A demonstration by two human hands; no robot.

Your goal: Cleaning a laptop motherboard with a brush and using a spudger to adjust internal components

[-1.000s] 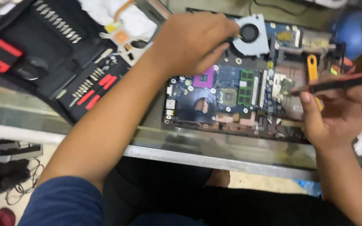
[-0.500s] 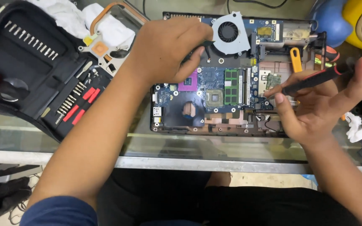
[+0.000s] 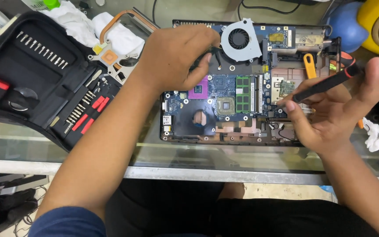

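Glass tabletop with a metal front edge carries everything, and the floor shows dimly beneath it. From my head camera, the opened laptop base lies in the middle of the glass, its cover off and the blue motherboard bare. The heatsink with copper pipe already sits apart on white cloth, upper left, so the stripping looks well under way; the round fan and the green memory module are still on the board. My left hand curls over the board's upper left corner, fingertips pinching something small that I cannot make out. My right hand loosely grips a black screwdriver, tip resting near the board's right side. An open black tool case lies to the left.
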